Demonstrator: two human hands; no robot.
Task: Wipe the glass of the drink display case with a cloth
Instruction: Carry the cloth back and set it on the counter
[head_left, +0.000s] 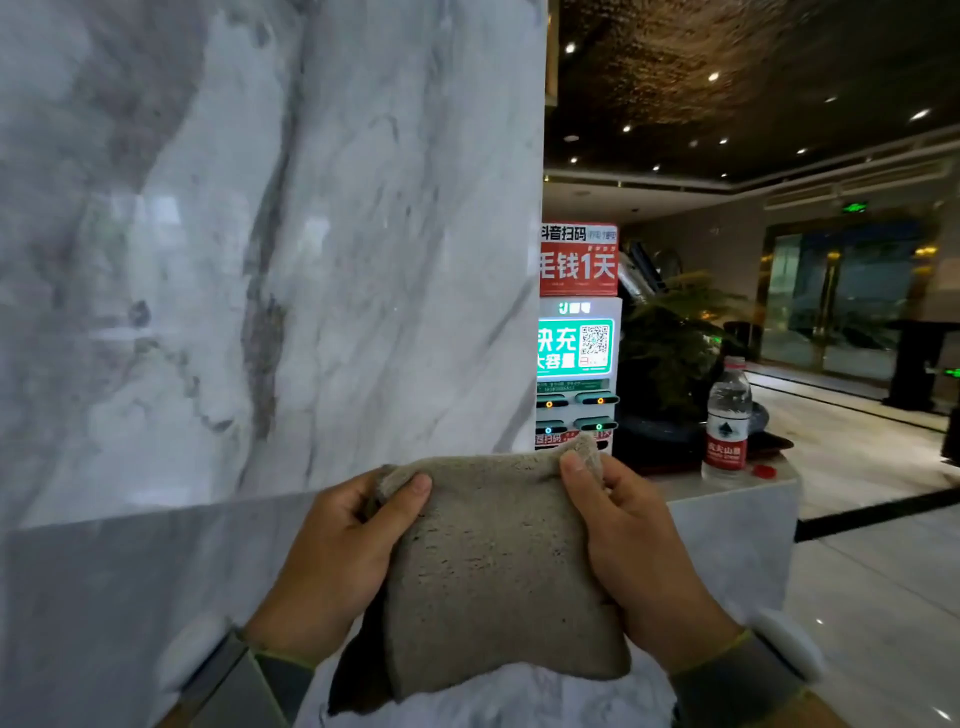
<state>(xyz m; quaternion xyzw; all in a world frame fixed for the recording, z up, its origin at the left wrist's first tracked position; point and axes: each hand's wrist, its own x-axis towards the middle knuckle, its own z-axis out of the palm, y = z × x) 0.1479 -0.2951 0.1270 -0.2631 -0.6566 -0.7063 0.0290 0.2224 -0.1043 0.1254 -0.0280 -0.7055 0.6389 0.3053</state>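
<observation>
Cloth (498, 566) held taut, left hand (332, 561), right hand (639, 551), both hands grasping its edges

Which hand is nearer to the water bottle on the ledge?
Right. The right hand grips the cloth by its right edge, just left of and below the water bottle. The left hand holds the cloth's far edge.

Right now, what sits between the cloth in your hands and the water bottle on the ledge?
In the head view, only the right hand and bare ledge top separate the cloth from the water bottle.
</observation>
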